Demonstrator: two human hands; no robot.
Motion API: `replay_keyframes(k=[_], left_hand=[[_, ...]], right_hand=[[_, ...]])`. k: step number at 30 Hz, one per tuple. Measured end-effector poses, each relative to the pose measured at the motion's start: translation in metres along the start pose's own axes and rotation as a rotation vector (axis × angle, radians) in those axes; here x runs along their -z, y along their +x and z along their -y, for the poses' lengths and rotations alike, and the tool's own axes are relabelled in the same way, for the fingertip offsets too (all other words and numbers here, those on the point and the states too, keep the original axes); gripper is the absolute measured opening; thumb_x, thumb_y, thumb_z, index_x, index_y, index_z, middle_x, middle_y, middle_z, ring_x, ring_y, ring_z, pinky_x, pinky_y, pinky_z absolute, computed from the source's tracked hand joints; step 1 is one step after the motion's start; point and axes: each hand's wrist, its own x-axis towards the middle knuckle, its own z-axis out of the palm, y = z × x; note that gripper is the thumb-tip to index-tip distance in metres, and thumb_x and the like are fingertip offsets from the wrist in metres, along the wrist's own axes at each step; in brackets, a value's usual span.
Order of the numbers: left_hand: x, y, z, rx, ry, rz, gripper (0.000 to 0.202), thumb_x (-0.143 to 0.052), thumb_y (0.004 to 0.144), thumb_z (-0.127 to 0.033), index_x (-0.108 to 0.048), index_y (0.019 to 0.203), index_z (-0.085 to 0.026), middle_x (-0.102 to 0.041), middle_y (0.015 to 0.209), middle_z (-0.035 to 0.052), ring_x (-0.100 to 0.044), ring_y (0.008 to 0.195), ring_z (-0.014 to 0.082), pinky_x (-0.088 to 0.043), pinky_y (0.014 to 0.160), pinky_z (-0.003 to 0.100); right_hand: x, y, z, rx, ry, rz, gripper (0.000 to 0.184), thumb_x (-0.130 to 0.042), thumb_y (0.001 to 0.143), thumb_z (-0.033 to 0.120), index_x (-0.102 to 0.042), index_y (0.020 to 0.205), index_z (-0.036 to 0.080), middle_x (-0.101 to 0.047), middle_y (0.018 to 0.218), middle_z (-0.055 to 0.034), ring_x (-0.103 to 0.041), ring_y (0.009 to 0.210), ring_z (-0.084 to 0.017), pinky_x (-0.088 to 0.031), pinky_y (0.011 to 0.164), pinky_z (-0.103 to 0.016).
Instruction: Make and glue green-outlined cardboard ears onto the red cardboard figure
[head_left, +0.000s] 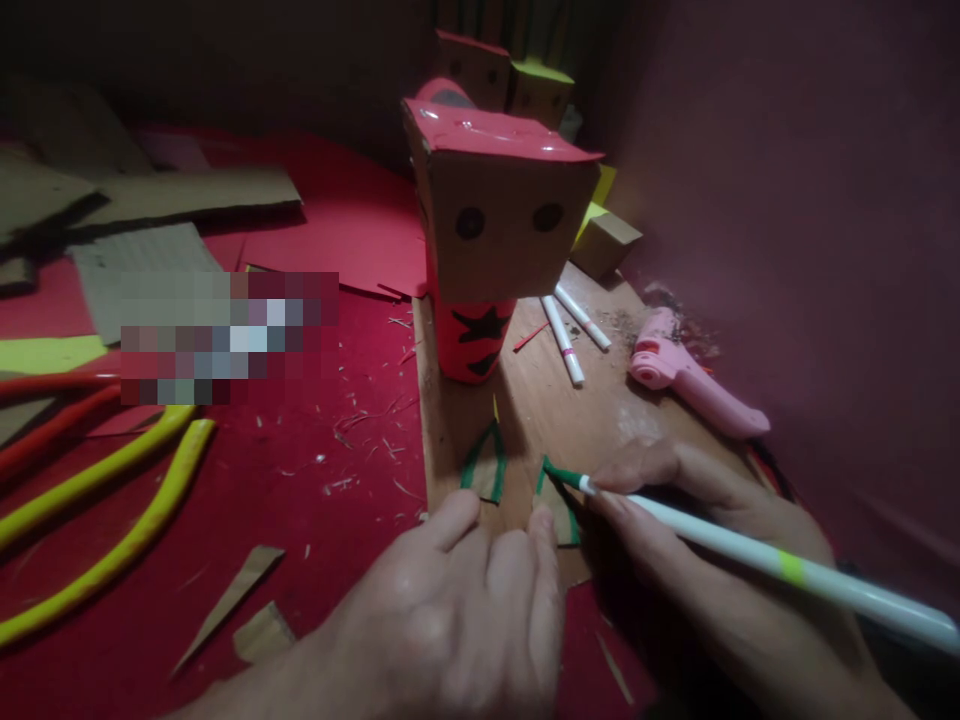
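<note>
My right hand [705,560] is closed around a white-barrelled marker [720,550] with a yellow-green band. Its long green tip meets the top of a small cardboard piece [559,512] edged in green. Fingers curled, my left hand [457,600] presses that piece down with one fingertip at its left side. Another left fingertip rests by a second green-edged cardboard piece [484,465], which tapers to a point. Both pieces lie on a wooden board [442,430]. Just beyond stands a cardboard box head [510,220] with two dark dots and a pink top, on a red cup [476,340] with black shapes.
Two white markers [564,340] and a pink glue gun [697,385] lie at the right of the board. Pliers with yellow handles [112,470] and red-handled ones [60,400] are at left, partly pixelated. Cardboard sheets [187,195] and scraps [232,605] lie about.
</note>
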Motion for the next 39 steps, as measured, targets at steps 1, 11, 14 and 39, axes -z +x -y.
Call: replay_keyframes(k=[1,11,14,39], left_hand=[[0.0,0.0,0.001,0.008,-0.003,0.003,0.033,-0.028,0.089,-0.003,-0.059,0.1,-0.005,-0.061,0.065,0.0029,-0.059,0.057,0.0176,-0.054,0.06,0.036],[0.001,0.001,-0.001,0.004,0.013,0.005,0.029,-0.033,0.089,-0.004,-0.059,0.101,-0.004,-0.06,0.064,0.0024,-0.059,0.055,0.0172,-0.053,0.059,0.035],[0.002,0.0,-0.001,-0.013,0.026,0.013,0.029,-0.035,0.088,-0.003,-0.058,0.104,-0.003,-0.061,0.065,0.0024,-0.059,0.057,0.017,-0.054,0.06,0.035],[0.004,0.001,-0.015,-0.082,0.203,0.087,0.029,-0.042,0.083,-0.003,-0.06,0.105,-0.003,-0.057,0.057,-0.0016,-0.048,0.044,0.0123,-0.045,0.051,0.029]], right_hand=[[0.0,0.0,0.0,0.001,-0.005,0.002,0.005,-0.063,0.081,0.024,-0.064,0.079,0.028,-0.069,0.071,0.006,-0.064,0.059,-0.01,-0.048,0.05,-0.016],[-0.002,-0.003,0.013,-0.295,0.366,-0.072,0.011,-0.066,0.076,0.035,-0.062,0.075,0.025,-0.066,0.056,0.0012,-0.061,0.044,-0.016,-0.046,0.037,-0.022],[-0.004,-0.007,0.014,-0.303,0.392,-0.155,0.013,-0.068,0.074,0.038,-0.064,0.077,0.026,-0.065,0.054,0.0014,-0.063,0.046,-0.018,-0.053,0.044,-0.028],[-0.001,-0.004,0.007,-0.056,0.181,-0.112,0.005,-0.064,0.075,0.024,-0.065,0.071,0.026,-0.073,0.065,0.0015,-0.068,0.055,-0.015,-0.051,0.048,-0.02]])
